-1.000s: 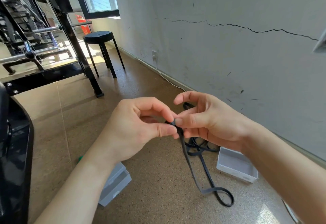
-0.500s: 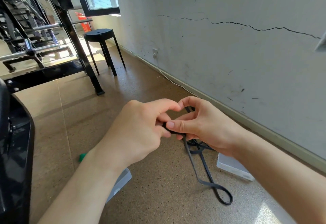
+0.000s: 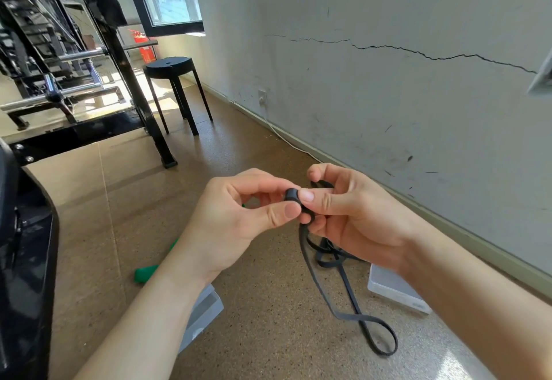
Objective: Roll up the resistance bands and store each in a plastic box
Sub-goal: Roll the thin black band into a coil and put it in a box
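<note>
A black resistance band [image 3: 343, 287] hangs from my hands down to the floor, its far loop lying flat. Its upper end is wound into a small tight roll [image 3: 292, 194]. My left hand [image 3: 239, 218] pinches that roll between thumb and forefinger. My right hand [image 3: 352, 215] pinches the roll from the other side, with the band running under its fingers. A green band [image 3: 146, 272] lies on the floor behind my left forearm, mostly hidden. One clear plastic box [image 3: 394, 290] sits under my right wrist, another [image 3: 203, 314] under my left forearm.
A black stool [image 3: 173, 86] stands near the wall ahead. A black gym rack post [image 3: 134, 89] and bars rise at the left. A black machine edge [image 3: 27, 260] fills the left border. A white cable [image 3: 283, 137] runs along the skirting.
The rolled end has turned up into sight between my fingertips, and both hands have lifted slightly. The band's loop on the floor has barely shifted.
</note>
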A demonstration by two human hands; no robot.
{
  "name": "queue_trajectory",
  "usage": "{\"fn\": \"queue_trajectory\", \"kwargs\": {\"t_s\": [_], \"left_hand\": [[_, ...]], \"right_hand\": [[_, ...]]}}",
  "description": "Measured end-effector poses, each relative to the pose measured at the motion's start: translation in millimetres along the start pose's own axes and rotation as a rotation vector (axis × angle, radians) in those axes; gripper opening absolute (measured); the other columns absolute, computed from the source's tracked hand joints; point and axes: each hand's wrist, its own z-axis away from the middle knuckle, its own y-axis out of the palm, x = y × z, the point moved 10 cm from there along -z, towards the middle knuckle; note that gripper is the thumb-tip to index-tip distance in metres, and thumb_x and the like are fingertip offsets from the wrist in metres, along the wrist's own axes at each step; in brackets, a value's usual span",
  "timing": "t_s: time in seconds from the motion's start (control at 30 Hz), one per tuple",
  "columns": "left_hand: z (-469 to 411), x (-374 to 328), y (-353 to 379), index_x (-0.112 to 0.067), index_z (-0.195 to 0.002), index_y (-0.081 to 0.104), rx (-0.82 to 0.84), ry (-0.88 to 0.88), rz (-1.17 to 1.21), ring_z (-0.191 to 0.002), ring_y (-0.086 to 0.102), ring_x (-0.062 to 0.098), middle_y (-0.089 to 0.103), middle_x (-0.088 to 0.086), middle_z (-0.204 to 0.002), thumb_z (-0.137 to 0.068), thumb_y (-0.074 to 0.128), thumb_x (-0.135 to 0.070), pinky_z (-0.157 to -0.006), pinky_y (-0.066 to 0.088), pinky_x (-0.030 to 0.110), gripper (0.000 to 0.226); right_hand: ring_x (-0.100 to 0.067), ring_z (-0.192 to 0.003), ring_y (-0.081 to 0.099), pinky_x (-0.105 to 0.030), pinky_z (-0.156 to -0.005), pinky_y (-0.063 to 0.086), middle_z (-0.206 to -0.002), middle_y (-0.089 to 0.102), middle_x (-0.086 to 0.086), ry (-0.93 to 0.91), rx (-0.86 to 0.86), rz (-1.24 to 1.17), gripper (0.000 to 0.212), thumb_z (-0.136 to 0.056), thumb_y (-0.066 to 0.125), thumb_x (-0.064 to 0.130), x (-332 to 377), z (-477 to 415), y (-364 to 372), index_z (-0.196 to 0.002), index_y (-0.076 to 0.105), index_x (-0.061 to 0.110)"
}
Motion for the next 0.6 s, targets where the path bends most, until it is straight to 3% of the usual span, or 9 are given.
{"fn": "queue_trajectory", "kwargs": {"t_s": [0.07,0.17,0.3,0.37,0.47,0.6], "left_hand": [[0.4,-1.9,1.5,-0.012,-0.091,0.074,-0.008,0.019,-0.050,-0.084,0.066,0.012,0.070,0.000,-0.086,-0.073,0.076,-0.022,-0.077,0.051,0.021,0.021],[0.7,-2.5,5.1,-0.021,-0.089,0.070,-0.025,0.074,-0.325,-0.083,0.061,0.007,0.064,-0.007,-0.083,-0.082,0.072,-0.017,-0.074,0.045,0.012,0.008],[3.1,-9.4,7.1,-0.023,-0.087,0.069,-0.108,0.156,-0.593,-0.081,0.056,-0.001,0.059,-0.015,-0.080,-0.083,0.070,-0.008,-0.070,0.039,0.005,0.016],[3.1,-8.2,7.3,-0.024,-0.090,0.070,-0.117,0.173,-0.635,-0.077,0.057,0.003,0.060,-0.015,-0.079,-0.083,0.070,-0.012,-0.067,0.043,0.011,0.013],[3.5,-12.2,8.3,-0.027,-0.090,0.069,-0.114,0.222,-0.758,-0.072,0.058,0.009,0.060,-0.014,-0.077,-0.081,0.061,-0.025,-0.063,0.050,0.035,0.012],[4.3,-19.8,18.4,-0.022,-0.082,0.065,-0.053,0.286,-0.991,-0.067,0.059,0.023,0.058,-0.008,-0.076,-0.083,0.053,-0.028,-0.055,0.050,0.041,0.013]], "right_hand": [[-0.017,-0.058,0.056,-0.020,-0.050,0.038,-0.069,0.064,-0.008,0.014,0.002,0.019,0.037,-0.074,0.067,0.001,-0.9,-0.5,-0.8,-0.096,0.041,0.015],[-0.020,-0.062,0.058,-0.022,-0.052,0.039,-0.072,0.063,-0.010,0.072,-0.001,0.076,0.036,-0.074,0.069,0.004,-5.6,0.3,-4.3,-0.095,0.042,0.016],[-0.022,-0.066,0.063,-0.021,-0.051,0.045,-0.074,0.065,-0.007,0.152,0.016,0.123,0.028,-0.078,0.072,0.012,-6.9,3.4,-7.3,-0.095,0.049,0.014],[-0.020,-0.065,0.062,-0.019,-0.050,0.046,-0.072,0.065,-0.006,0.148,-0.018,0.177,0.030,-0.080,0.075,0.017,-5.4,2.9,-10.2,-0.098,0.051,0.013],[-0.017,-0.063,0.061,-0.018,-0.050,0.049,-0.078,0.065,-0.012,0.122,-0.085,0.276,0.036,-0.073,0.074,0.022,-6.8,-0.3,-13.3,-0.098,0.052,0.009],[-0.017,-0.062,0.061,-0.019,-0.049,0.049,-0.079,0.064,-0.017,0.072,-0.135,0.284,0.043,-0.067,0.077,0.020,-5.3,-2.2,-15.3,-0.097,0.049,0.009]]}}
